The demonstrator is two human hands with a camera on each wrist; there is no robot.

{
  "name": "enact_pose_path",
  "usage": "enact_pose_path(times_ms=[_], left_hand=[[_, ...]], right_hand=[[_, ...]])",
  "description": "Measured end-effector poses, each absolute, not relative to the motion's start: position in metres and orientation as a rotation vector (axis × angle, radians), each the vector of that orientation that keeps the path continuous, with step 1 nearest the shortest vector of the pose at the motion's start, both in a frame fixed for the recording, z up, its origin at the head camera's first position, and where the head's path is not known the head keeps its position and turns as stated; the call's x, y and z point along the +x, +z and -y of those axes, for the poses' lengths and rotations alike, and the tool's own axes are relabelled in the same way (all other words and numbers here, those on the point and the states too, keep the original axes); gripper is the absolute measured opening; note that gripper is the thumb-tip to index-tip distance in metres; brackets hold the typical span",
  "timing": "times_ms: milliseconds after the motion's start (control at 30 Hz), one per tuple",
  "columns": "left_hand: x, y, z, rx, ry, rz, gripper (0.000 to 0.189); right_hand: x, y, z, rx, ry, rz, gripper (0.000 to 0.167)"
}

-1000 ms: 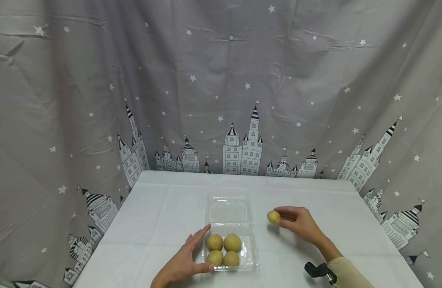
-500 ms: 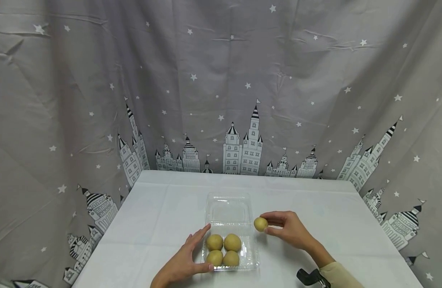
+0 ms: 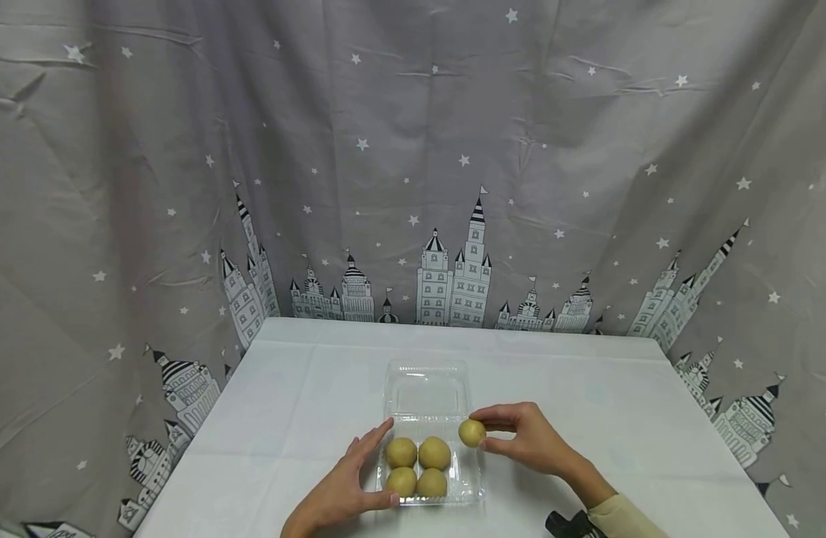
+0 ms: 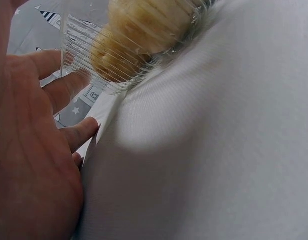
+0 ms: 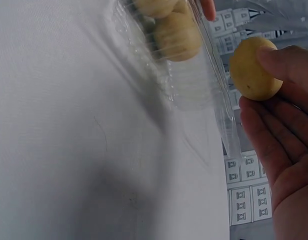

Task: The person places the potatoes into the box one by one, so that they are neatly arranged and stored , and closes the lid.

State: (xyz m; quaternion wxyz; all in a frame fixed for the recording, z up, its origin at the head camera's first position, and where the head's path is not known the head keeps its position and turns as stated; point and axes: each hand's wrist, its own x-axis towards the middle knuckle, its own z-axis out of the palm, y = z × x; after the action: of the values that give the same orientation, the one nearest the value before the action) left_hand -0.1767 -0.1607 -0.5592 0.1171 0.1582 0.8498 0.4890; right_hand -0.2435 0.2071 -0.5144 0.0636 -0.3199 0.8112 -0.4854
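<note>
A clear plastic clamshell box lies with its lid folded back, away from me. Several round, yellow-brown potatoes sit together in the left part of its tray. My left hand is spread along the tray's left side, thumb at the near edge; in the left wrist view its fingers touch the ribbed wall. Above the tray's far right corner, my right hand pinches another potato between thumb and fingertips. This potato shows a small dark spot in the right wrist view.
A white cloth covers the table. Behind it hangs a grey curtain printed with stars and castles. A black device sits by the right wrist, at the beige sleeve.
The right hand has carried its potato leftward and nearer to me, from the cloth at the right to over the box. My left hand and the box have stayed put.
</note>
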Motion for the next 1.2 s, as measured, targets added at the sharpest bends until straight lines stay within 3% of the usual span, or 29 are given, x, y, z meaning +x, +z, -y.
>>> enact_pose_path(times_ms=[1200], left_hand=[[-0.178, -0.56, 0.162, 0.489, 1.439, -2.5, 0.119]], right_hand=[[-0.236, -0.501, -0.184, -1.314, -0.981, -2.553, 0.034]])
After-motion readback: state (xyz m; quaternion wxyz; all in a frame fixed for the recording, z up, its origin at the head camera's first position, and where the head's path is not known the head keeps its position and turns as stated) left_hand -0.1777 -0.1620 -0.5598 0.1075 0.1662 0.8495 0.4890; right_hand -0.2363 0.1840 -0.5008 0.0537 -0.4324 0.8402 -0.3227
